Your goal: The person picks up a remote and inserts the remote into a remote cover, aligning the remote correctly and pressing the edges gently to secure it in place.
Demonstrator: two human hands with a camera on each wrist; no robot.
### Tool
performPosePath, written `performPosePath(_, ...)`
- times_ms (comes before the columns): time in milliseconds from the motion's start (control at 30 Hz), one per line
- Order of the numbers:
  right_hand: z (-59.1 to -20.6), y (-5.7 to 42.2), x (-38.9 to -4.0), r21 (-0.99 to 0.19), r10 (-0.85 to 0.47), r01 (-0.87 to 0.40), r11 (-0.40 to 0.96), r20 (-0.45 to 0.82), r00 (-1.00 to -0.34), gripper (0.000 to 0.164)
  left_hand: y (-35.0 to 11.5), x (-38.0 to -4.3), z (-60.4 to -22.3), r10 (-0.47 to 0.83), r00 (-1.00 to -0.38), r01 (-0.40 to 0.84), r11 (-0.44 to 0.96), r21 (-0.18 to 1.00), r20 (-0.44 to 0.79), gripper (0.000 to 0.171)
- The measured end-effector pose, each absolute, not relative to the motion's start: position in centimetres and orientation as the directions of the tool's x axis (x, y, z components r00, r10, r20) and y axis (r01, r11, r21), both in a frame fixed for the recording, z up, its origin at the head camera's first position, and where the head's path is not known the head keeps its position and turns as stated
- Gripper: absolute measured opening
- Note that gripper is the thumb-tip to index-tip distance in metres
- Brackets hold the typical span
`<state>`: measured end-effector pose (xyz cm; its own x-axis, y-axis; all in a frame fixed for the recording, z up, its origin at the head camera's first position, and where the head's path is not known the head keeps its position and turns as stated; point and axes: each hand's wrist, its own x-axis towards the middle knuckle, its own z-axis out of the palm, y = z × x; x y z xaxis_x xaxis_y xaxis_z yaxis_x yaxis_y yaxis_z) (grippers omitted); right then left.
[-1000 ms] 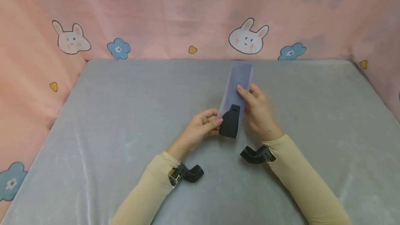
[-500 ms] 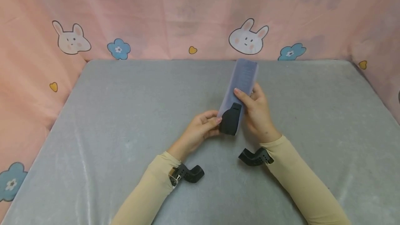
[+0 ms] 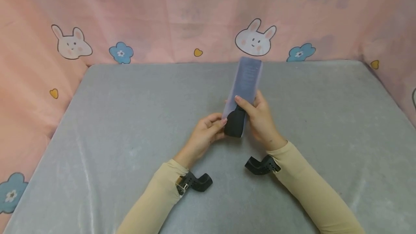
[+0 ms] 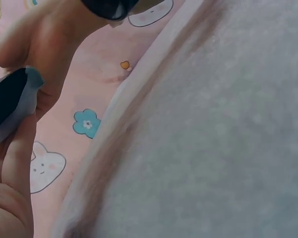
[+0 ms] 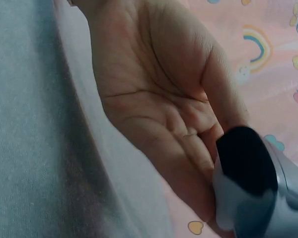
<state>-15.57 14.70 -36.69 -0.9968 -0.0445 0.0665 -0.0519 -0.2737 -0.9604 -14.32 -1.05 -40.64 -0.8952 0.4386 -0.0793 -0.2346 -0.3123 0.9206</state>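
A long, narrow, translucent bluish case (image 3: 248, 77) is held up above the grey table, tilted with its far end away from me. At its near end is a black part (image 3: 234, 124), rounded on one side and narrowing upward; its kind cannot be told. My left hand (image 3: 203, 133) pinches the near left edge, thumb on the black part's side. From the right, my right hand (image 3: 260, 118) grips the case, its thumb lying across the front at the black part's narrow top. In the right wrist view the black end (image 5: 246, 158) shows beside the curled fingers.
A grey cloth-covered table (image 3: 130, 118) spreads out beneath both hands. Behind it and at the sides hangs a pink curtain (image 3: 182, 17) printed with rabbits and flowers. Black wrist mounts (image 3: 263, 165) stick out from both sleeves.
My right hand has slid down the case, so its thumb now covers the narrow top of the black part. The case and both hands have shifted slightly left in the view.
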Motion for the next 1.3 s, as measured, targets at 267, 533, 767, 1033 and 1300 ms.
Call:
performPosePath(267,-36.8,14.7,-15.8,-0.914,0.031,-0.042,-0.405,0.032,-0.999,0.019,-0.4,-14.0,-40.3,0.368,-0.924,-0.21,-0.271,0.939,-0.101,0.01)
performPosePath(533,-36.5,15.5,-16.3,-0.85,0.144,-0.079,-0.52,0.004,-0.99,0.008,0.0,-13.6,-39.7,0.344,-0.938,-0.059,-0.23,0.971,0.025,0.011)
performPosePath(767,-36.4,16.3,-16.8,-0.796,0.178,-0.143,-0.588,0.045,-0.983,0.008,0.0,-13.1,-39.2,0.367,-0.919,0.045,-0.271,0.961,0.146,0.009)
performPosePath(1033,-36.7,17.6,-17.6,-0.768,0.267,-0.205,-0.607,0.046,-0.962,0.006,0.4,-12.2,-38.7,0.318,-0.932,0.088,-0.259,0.962,0.171,0.008)
performPosePath(1300,-36.6,17.8,-18.1,-0.755,0.345,-0.234,-0.612,0.012,-0.939,0.009,0.3,-11.9,-38.6,0.325,-0.918,0.141,-0.269,0.953,0.227,0.008)
